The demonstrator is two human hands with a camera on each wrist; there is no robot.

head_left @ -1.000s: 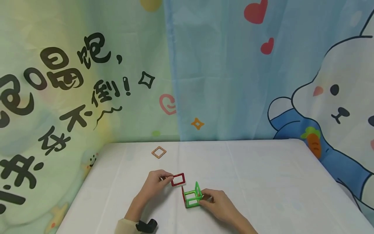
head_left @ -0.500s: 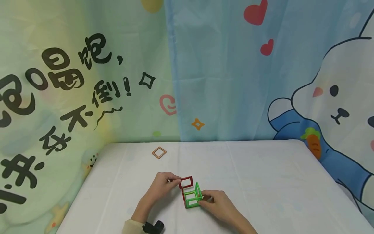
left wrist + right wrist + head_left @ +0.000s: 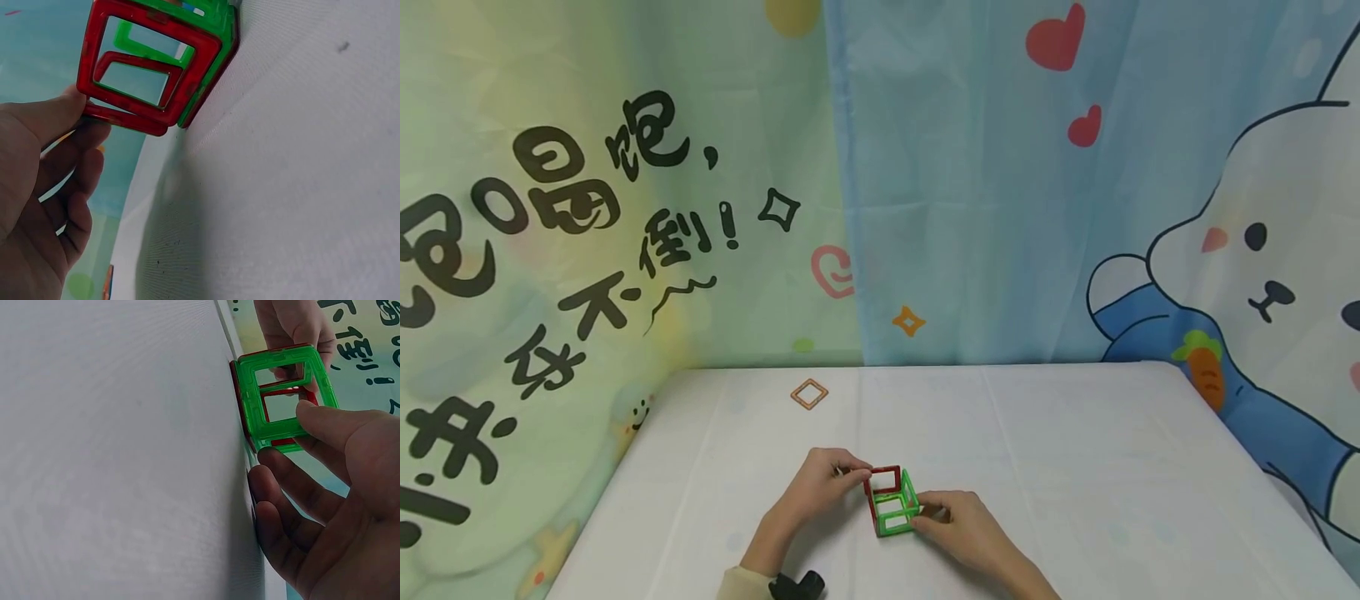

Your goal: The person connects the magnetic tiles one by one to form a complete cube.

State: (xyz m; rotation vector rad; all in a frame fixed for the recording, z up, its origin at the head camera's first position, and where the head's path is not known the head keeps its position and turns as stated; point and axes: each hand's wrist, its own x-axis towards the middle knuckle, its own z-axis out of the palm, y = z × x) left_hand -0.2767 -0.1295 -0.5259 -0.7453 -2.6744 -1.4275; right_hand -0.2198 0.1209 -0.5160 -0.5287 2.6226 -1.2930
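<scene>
My left hand [image 3: 829, 487] pinches a red square magnetic tile [image 3: 128, 120] by its left edge, thumb and fingers at one corner. That tile stands at the back of a small box of open-framed magnetic tiles [image 3: 895, 531] on the table. Green tiles form the box's near and right sides, and another red tile [image 3: 200, 69] makes its left wall. My right hand [image 3: 958, 518] grips the box's right side, its thumb on a green tile [image 3: 251, 403] and its fingers underneath. In the left wrist view the held tile overlaps the left wall's corner.
An orange square frame tile [image 3: 801, 401] lies flat near the table's back edge. White cloth covers the table [image 3: 1075, 467]. Behind it hangs a printed curtain [image 3: 955, 208]. A black device [image 3: 797, 586] sits on my left wrist.
My left hand has brought the red tile rightward and toward me, from apart behind the box up to its back side. The right hand and the box have stayed in place.
</scene>
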